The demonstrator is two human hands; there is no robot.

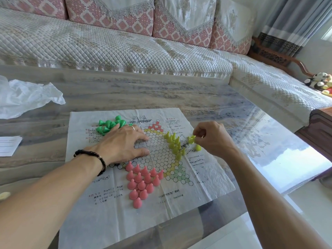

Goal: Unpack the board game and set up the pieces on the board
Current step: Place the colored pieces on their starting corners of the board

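Glass-topped table [197, 97] carries your paper board [161, 159]: pink pieces [142, 180] stand at its near point, yellow pieces [175, 145] partly placed right, green pieces [109, 125] heaped far-left. Your right hand [213, 139] pinches one yellow; your left hand [124, 142] presses flat, fingers spread.

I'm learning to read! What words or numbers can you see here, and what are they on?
"iaochang": small Latin letters at the near edge of the paper board, partly readable.
Black title above the star on the board: too blurred to read.
Blocks of small print beside and below the star: too small and blurred.
Lined white paper at the left: no readable writing.
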